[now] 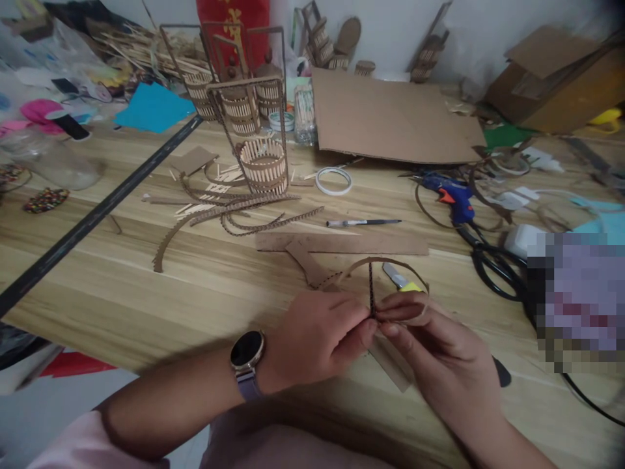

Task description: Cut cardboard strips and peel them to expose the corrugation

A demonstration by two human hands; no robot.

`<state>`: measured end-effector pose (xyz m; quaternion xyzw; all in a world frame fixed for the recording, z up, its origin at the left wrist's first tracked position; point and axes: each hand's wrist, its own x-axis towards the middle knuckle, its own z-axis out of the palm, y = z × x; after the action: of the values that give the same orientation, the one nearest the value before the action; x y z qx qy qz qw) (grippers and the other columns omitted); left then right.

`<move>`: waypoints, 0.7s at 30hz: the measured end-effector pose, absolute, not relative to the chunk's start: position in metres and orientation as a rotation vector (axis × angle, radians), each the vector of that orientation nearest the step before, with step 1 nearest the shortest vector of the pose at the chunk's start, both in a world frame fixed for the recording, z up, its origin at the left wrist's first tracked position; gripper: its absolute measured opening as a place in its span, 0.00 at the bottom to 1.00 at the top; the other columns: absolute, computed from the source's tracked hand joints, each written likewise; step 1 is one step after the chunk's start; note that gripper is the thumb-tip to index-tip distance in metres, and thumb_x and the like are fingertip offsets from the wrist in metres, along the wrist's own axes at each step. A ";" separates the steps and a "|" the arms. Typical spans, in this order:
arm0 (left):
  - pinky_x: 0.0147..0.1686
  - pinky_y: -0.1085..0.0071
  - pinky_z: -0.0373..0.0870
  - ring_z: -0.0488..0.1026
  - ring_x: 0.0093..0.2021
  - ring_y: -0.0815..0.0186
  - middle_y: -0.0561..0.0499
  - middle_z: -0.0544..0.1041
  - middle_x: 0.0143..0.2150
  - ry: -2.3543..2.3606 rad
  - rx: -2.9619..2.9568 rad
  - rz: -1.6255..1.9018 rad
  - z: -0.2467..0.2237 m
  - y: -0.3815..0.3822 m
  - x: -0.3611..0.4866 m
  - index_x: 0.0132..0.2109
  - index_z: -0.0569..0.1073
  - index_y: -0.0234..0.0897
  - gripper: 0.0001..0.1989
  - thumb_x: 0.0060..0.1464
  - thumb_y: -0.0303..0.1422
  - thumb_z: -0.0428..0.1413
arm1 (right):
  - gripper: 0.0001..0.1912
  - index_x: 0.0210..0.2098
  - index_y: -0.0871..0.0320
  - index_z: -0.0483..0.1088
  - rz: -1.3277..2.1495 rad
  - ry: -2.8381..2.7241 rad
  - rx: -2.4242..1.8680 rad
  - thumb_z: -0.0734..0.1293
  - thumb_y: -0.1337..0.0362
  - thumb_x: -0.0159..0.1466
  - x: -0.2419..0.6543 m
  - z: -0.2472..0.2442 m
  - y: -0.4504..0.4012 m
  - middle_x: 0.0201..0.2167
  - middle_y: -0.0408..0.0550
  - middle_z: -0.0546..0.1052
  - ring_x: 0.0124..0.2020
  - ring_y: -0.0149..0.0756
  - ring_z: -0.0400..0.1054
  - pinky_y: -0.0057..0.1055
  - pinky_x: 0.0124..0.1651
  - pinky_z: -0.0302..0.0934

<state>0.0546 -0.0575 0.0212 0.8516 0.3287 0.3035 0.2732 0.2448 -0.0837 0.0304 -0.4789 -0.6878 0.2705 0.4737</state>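
My left hand (322,335), with a watch on its wrist, pinches a narrow corrugated cardboard strip (371,286) that stands up on edge. Close against it, the fingers of my right hand (444,355) are closed on the same cardboard; part of the strip loops back over them. The fingertips of both hands nearly meet, and they hide where the cardboard is gripped. Just beyond my fingers lies a utility knife (398,277) with a yellow part. A long flat cardboard piece (342,243) and a pen (364,223) rest farther back.
Small stick-and-cardboard buckets (263,166) with tall handles stand behind. A blue glue gun (449,195), scissors (498,270) and a roll of tape (333,181) lie around. Notched cardboard strips (234,208) are scattered left of centre. A long black ruler-like bar (102,212) crosses the left side.
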 end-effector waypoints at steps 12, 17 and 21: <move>0.36 0.68 0.71 0.72 0.35 0.64 0.47 0.75 0.34 0.787 2.297 0.985 0.019 -0.060 0.055 0.32 0.70 0.37 0.13 0.65 0.30 0.48 | 0.07 0.33 0.51 0.72 0.531 -1.731 -1.188 0.67 0.62 0.69 0.233 0.028 -0.094 0.29 0.44 0.79 0.31 0.35 0.75 0.30 0.34 0.70; 0.36 0.69 0.71 0.72 0.35 0.64 0.46 0.74 0.35 0.764 2.272 1.017 0.017 -0.061 0.055 0.32 0.68 0.38 0.12 0.65 0.30 0.48 | 0.11 0.32 0.51 0.72 0.601 -1.672 -1.191 0.66 0.58 0.71 0.232 0.029 -0.094 0.28 0.44 0.79 0.31 0.35 0.75 0.29 0.34 0.70; 0.36 0.70 0.71 0.72 0.36 0.65 0.47 0.75 0.35 0.742 2.221 1.048 0.018 -0.060 0.055 0.32 0.67 0.38 0.11 0.65 0.29 0.48 | 0.10 0.33 0.50 0.72 0.655 -1.645 -1.188 0.66 0.58 0.71 0.234 0.028 -0.094 0.28 0.43 0.78 0.31 0.34 0.75 0.27 0.33 0.70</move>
<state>0.0553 -0.0598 0.0183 0.8301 0.2772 0.3916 0.2840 0.2343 -0.0940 0.0284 -0.4877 -0.6752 0.2688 0.4837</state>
